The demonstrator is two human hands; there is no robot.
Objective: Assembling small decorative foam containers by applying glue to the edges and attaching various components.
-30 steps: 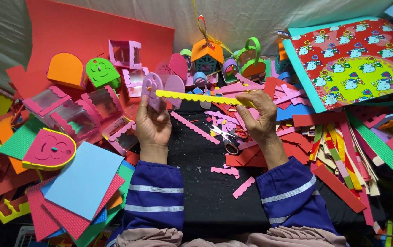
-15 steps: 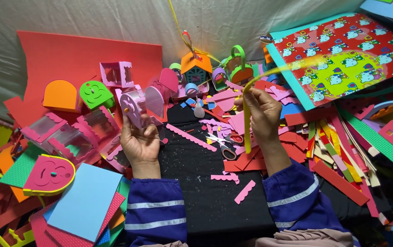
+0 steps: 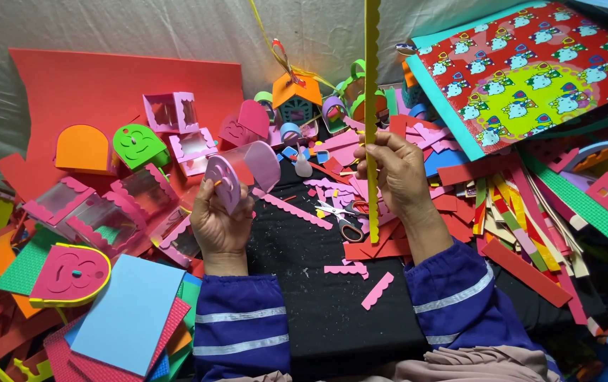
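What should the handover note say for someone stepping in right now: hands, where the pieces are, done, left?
Left hand: grips a pink arched foam box with clear sides, raised above the black mat.
Right hand: pinches a long yellow scalloped foam strip, held upright.
Scissors lie on the mat between the hands.
Done: box looks assembled; similar finished boxes sit at left.
Left: strip is not yet on the box.

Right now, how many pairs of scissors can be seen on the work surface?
1. The scissors lie on the black mat, among pink scraps, between the left hand and the right hand. More may be hidden under the foam pieces.
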